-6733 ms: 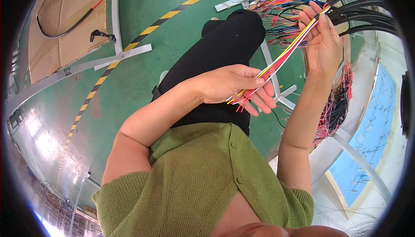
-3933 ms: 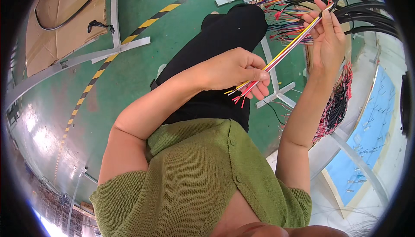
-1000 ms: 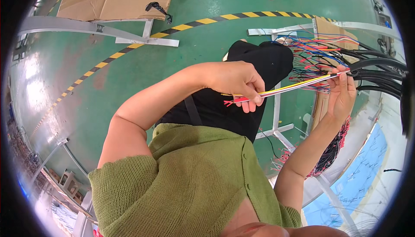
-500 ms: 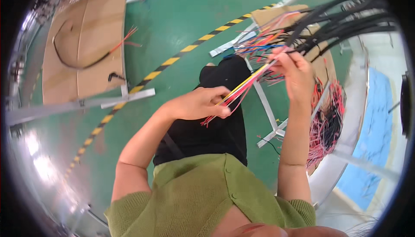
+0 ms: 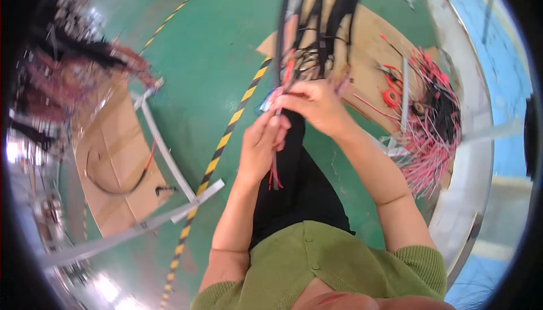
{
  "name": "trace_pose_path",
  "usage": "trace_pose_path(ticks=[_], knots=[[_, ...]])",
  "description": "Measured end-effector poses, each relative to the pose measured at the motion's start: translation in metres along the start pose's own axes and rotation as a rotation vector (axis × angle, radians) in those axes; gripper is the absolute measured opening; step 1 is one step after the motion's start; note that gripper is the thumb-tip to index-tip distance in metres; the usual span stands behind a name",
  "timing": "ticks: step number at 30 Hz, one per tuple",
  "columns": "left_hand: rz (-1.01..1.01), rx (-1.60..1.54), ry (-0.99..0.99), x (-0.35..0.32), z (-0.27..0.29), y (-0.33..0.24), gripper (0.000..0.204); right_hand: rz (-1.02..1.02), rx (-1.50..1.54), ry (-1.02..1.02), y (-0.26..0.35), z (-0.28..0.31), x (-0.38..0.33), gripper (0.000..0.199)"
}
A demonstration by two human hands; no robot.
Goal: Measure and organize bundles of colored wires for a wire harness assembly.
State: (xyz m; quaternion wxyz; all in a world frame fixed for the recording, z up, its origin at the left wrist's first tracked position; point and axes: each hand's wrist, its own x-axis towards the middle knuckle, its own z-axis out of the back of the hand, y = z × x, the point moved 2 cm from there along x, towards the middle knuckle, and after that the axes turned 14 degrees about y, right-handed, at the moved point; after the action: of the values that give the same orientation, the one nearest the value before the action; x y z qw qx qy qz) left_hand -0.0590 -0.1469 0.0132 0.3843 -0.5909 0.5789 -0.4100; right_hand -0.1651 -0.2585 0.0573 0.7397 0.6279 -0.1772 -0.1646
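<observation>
My left hand (image 5: 264,140) is closed round a thin bundle of wires (image 5: 274,179), whose reddish and dark ends hang below it in front of my black trousers. Just above, my right hand (image 5: 318,105) meets it, thumb and fingers pinched on the same wires. Several thick black cables (image 5: 339,10) come down from the top toward my hands, blurred by motion. Orange and red wires (image 5: 291,64) show among the cables above my right hand. Fingers cover the spot where the wires are gripped.
Cardboard (image 5: 373,44) at the right carries red-handled scissors (image 5: 392,86) and a heap of pink and black wires (image 5: 432,134). Another cardboard sheet (image 5: 113,157) at the left holds a curved black cable (image 5: 116,192). A metal frame bar (image 5: 169,146) edges it. Yellow-black tape (image 5: 226,134) crosses the green floor.
My hands have come together; before, they stood apart with the wires stretched between them. The view has turned to the right, and the black cables now hang ahead of me instead of at the right.
</observation>
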Motion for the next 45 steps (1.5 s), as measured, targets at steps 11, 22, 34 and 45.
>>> trace_pose_path(ticks=[11, 22, 34, 45], knots=[[-0.003, -0.039, -0.079, 0.011, -0.014, 0.004, 0.020, -0.149, -0.128, 0.029, -0.046, 0.066, -0.073, 0.036], [0.064, 0.125, -0.059, 0.014, -0.009, -0.016, 0.022, -0.402, -0.875, -0.853, -0.108, 0.292, -0.216, 0.017], [0.078, 0.151, -0.123, 0.008, -0.004, -0.023, 0.027, -0.643, -0.967, -0.501, -0.095, 0.323, -0.270, 0.023], [0.161, 0.175, -0.038, 0.011, -0.005, -0.025, 0.024, -0.263, -0.491, -0.873, -0.051, 0.256, -0.264, 0.011]])
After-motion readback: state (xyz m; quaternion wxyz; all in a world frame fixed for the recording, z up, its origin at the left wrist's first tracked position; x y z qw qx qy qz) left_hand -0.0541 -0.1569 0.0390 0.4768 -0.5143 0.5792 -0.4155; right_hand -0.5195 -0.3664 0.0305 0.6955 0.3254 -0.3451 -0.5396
